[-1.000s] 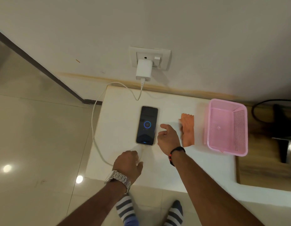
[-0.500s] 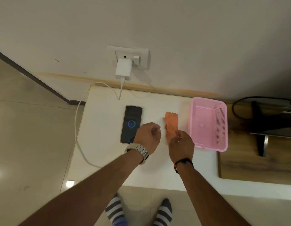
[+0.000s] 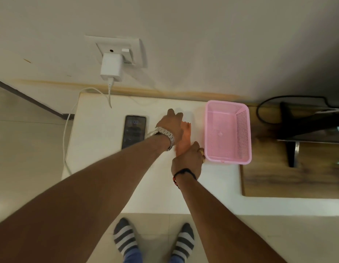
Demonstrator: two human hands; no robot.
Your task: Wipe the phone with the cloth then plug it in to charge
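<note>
Lying flat, orange cloth (image 3: 186, 141) under both hands, left hand (image 3: 171, 125) fingers spread, right hand (image 3: 189, 161) grip unclear.

A white table (image 3: 100, 179) is standing against the wall. A phone (image 3: 134, 130) is lying flat on it, screen up and lit, toward the left. An orange cloth (image 3: 185, 138) is lying to the right of the phone, partly hidden under two hands. A pink basket (image 3: 228, 162) is sitting just right of the cloth. A white cable (image 3: 110, 95) is trailing over the table's far-left corner and down its left side.
</note>
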